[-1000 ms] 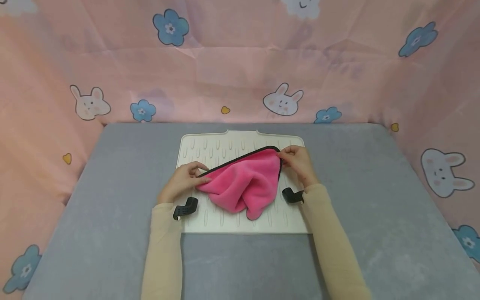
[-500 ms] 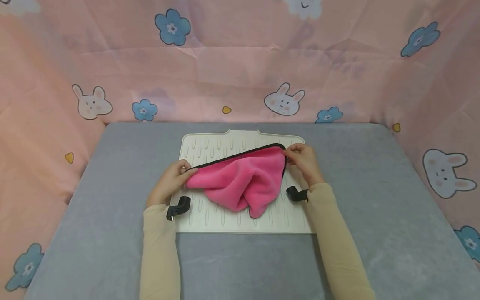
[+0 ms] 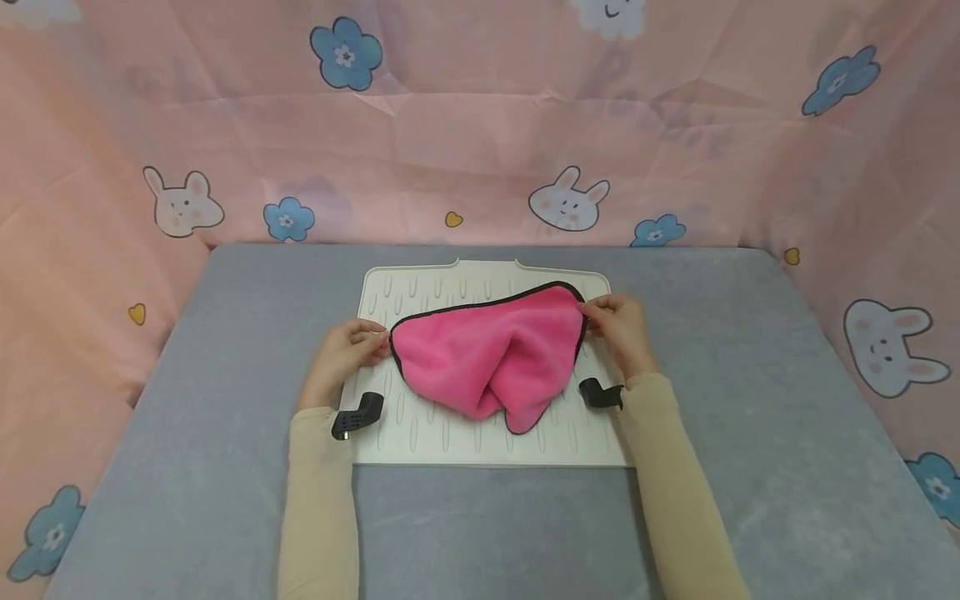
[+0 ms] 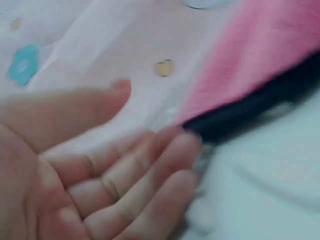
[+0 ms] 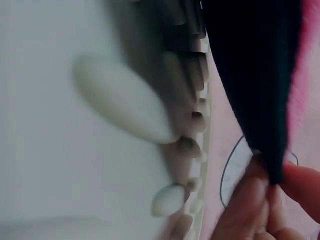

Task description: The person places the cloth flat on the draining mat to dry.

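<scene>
A pink cloth (image 3: 450,350) with a black border lies bunched, with folds at its lower middle, over a white ribbed mat (image 3: 420,442). My right hand (image 3: 621,329) pinches its upper right corner between thumb and fingers; in the right wrist view the dark edge (image 5: 255,85) hangs above the mat from that pinch. At the left end of the cloth is my left hand (image 3: 343,357). Its thumb (image 4: 75,110) stands well apart from the fingers (image 4: 145,190) in the left wrist view, and the fingertips are at the cloth's black edge (image 4: 235,117), with nothing gripped.
Under the mat is a grey table (image 3: 720,433). A pink curtain (image 3: 480,125) printed with rabbits and flowers surrounds its back and sides. Each wrist wears a small black camera, one on the left (image 3: 358,415) and one on the right (image 3: 600,393).
My left hand moved left with the cloth's left corner and has let it go. My right hand drew the right corner slightly right. The cloth is spread wider, its black left border now showing.
</scene>
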`<state>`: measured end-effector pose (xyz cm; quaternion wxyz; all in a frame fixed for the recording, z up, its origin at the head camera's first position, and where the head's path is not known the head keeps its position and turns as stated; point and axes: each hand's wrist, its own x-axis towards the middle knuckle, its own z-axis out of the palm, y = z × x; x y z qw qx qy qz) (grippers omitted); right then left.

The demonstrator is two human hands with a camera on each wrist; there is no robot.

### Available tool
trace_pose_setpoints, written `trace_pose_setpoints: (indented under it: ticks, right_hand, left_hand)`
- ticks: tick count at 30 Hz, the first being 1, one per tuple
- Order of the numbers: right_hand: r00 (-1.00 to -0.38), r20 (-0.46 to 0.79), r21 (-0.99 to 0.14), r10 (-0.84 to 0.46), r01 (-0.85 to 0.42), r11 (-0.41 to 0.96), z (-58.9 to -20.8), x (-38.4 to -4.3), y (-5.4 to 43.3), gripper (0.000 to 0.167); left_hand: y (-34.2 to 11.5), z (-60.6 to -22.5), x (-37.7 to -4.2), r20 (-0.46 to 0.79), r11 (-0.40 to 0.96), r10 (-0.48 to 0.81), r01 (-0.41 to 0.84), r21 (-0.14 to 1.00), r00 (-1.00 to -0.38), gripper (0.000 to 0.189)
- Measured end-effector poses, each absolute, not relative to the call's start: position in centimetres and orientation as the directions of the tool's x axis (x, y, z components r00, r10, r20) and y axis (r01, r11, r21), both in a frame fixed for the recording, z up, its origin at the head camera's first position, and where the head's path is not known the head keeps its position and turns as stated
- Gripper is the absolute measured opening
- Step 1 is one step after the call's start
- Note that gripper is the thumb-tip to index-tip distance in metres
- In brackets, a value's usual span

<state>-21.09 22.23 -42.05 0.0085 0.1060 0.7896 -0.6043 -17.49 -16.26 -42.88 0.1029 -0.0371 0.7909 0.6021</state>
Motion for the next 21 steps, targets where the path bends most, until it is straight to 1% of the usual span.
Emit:
trace_pose_setpoints:
  ticks: [4, 8, 11, 15, 17, 21]
  right_hand:
    - [-0.971, -0.23, -0.923, 0.057, 0.237, 0.303, -42.3, -20.2, 22.5, 0.034]
    - [-0.96, -0.278, -0.892, -0.013, 0.253, 0.375, -42.2, -19.1, 22.7, 0.034]
    - [-0.952, -0.298, -0.877, -0.065, 0.247, 0.411, -42.0, -18.5, 22.6, 0.031]
    - [-0.947, -0.301, -0.875, -0.114, 0.227, 0.427, -41.7, -18.3, 22.1, 0.027]
    - [-0.949, -0.292, -0.88, -0.119, 0.218, 0.421, -41.7, -18.4, 22.0, 0.025]
    - [-0.963, -0.258, -0.891, -0.073, 0.208, 0.403, -41.7, -18.5, 22.0, 0.022]
  left_hand:
    - [-15.3, -42.8, -17.4, -0.191, 0.485, 0.025, -0.155, 0.861, -0.981, 0.026]
    - [-14.5, -42.2, -16.9, -0.207, 0.646, -0.037, -0.182, 0.741, -0.978, 0.028]
    - [-14.2, -41.8, -16.7, -0.262, 0.686, -0.029, -0.21, 0.697, -0.965, 0.033]
    - [-13.6, -41.7, -16.8, -0.294, 0.683, -0.013, -0.223, 0.696, -0.956, 0.035]
    - [-13.3, -41.8, -16.9, -0.279, 0.692, -0.019, -0.214, 0.689, -0.96, 0.034]
    - [-12.7, -42.2, -17.2, -0.216, 0.707, -0.052, -0.189, 0.681, -0.975, 0.027]
